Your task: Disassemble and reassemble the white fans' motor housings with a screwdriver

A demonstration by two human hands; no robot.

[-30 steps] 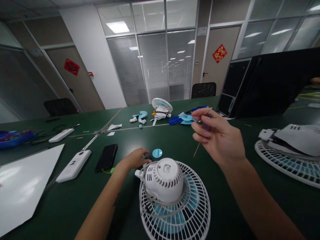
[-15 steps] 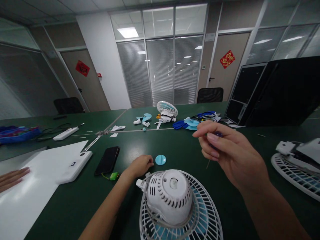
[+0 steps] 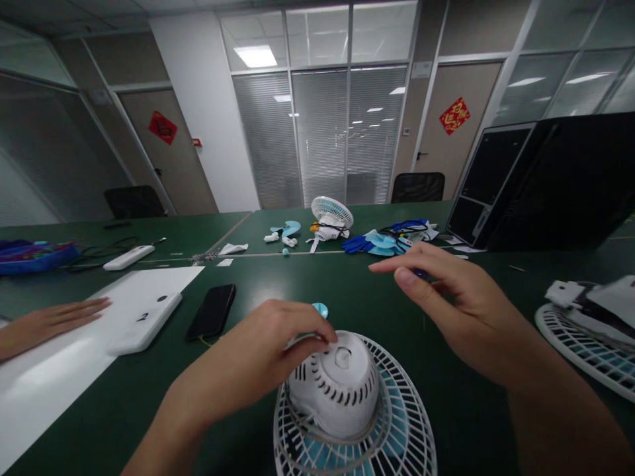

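Observation:
A white fan lies face down in front of me, its vented motor housing upward and a cable looped around it. My left hand reaches over the housing, thumb and forefinger pinched at its top edge; whatever they hold is too small or hidden to make out. To the right and above the fan, my right hand is curled in the air around a slim screwdriver with a dark purple handle. Its thin shaft points down and is barely visible. Behind my left hand, a light-blue round cap lies partly covered.
Left are a black phone, a white power bank and another person's hand on a white sheet. Another fan part lies right, near a large black case. A small fan and blue gloves are farther back.
My left hand has moved from the table beside the blue cap onto the motor housing. My right hand has shifted slightly left, its fingers straighter. The other person's hand has slid further in.

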